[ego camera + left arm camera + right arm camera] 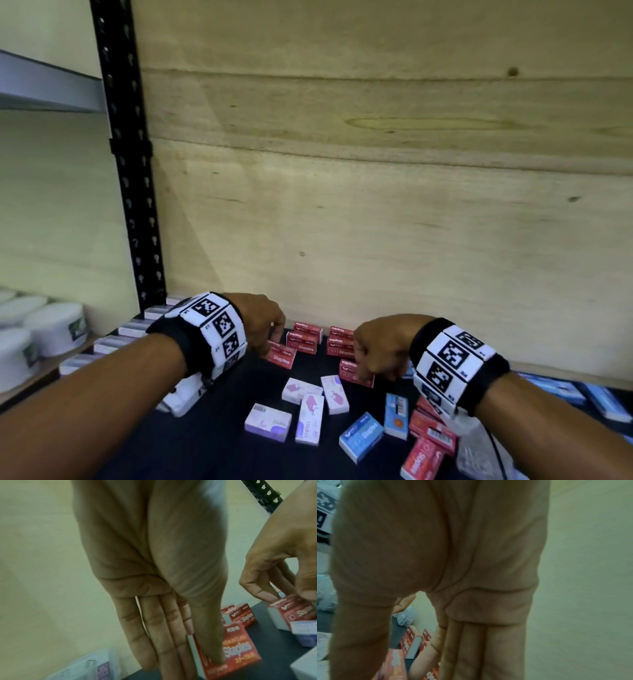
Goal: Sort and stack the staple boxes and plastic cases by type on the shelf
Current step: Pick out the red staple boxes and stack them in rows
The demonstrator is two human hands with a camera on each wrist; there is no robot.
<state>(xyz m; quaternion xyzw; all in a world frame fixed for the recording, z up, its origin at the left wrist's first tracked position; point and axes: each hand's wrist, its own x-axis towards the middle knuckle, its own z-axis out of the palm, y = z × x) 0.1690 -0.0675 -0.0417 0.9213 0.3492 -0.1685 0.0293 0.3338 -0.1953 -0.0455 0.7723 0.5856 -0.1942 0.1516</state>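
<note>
Two bare forearms with black-and-white patterned wristbands are seen from above, reaching onto a dark shelf (219, 445) backed by a pale wooden panel (376, 205).

A stack of red staple boxes (304, 339), standing against the panel, serves as the landmark. Just left of it, a single red staple box (281, 354) is pinched by the left hand (260, 322): in the left wrist view the thumb (205, 635) is laid on the box's printed face and the straight fingers (154, 635) are set against its far side. Just right of the landmark a second red stack (339, 341) is seen. In front of that stack and to its right, another red box (354, 371) is gripped from above by the right hand (380, 346), the fingers curled down around its sides.

Nearer the viewer than the landmark, four white and purple boxes (308, 404) are scattered flat on the shelf. To their right, two blue boxes (376, 428) and more loose red boxes (428, 442) are lying, the red ones partly under the right wrist.

Far left of the landmark, a row of clear plastic cases (113, 342) is lined along the shelf's left edge, beside a black perforated upright (130, 171). Beyond that, white round tubs (51, 329) are seen on a neighbouring shelf.
</note>
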